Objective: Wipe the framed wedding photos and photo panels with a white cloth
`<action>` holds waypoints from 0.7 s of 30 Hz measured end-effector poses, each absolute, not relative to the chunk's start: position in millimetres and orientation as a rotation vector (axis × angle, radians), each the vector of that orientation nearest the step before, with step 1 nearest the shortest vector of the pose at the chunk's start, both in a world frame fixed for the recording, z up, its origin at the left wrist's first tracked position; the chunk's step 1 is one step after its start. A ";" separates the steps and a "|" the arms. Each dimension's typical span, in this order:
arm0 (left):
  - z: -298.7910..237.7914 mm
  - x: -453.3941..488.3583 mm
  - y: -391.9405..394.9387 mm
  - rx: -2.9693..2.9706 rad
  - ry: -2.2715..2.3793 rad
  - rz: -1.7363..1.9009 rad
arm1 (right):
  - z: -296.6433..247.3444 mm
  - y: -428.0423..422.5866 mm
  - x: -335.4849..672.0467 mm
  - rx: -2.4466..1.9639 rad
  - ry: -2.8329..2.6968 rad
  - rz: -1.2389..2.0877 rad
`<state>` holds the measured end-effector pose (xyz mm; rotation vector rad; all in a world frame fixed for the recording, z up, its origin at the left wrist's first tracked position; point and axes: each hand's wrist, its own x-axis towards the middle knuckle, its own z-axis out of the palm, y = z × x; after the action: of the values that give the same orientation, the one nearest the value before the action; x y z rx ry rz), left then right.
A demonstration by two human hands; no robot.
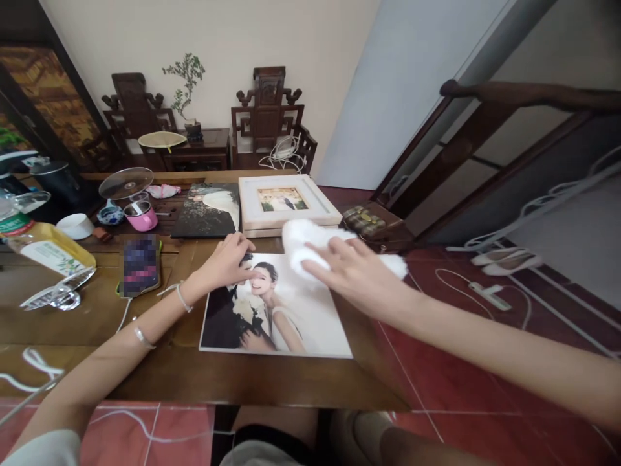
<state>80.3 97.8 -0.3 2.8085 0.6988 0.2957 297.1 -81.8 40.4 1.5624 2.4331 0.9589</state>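
Note:
In front of me on the wooden table (pixel 145 375) lies a large wedding photo panel (pixel 310 323), flat, with a thin white edge. My left hand (pixel 230 259) rests on its upper left part, fingers outstretched, with nothing visible in them. Bunched under my right hand (pixel 356 275) is a white fluffy cloth (pixel 303 243), gripped over the panel's upper right corner. Part of the cloth sticks out past the hand on the right. Just behind the panel stands a white picture frame (pixel 320 197) holding a smaller photo, beside a dark photo album (pixel 204 210).
Toward the left are a phone (pixel 140 265) on a cable, an oil bottle (pixel 53 243), a clear hair claw (pixel 63 291), a pink cup (pixel 141 217) and a glass lid (pixel 127 182). A checked box (pixel 363 220) sits behind the cloth. A wooden chair (pixel 485 123) stands right.

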 end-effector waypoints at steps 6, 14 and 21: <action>-13.1 50.9 31.1 2.843 1.154 0.295 | -15.0 -84.7 281.8 1.633 2.513 0.613; -32.1 34.9 32.7 2.901 0.963 0.352 | -10.9 -81.9 274.1 1.669 2.459 0.316; -41.8 18.6 47.2 2.665 0.864 0.672 | 36.7 -72.7 283.4 1.745 2.339 0.224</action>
<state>18.6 47.2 -41.8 2.6654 0.8639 0.6716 283.4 -72.7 36.7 1.7454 2.3389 0.2242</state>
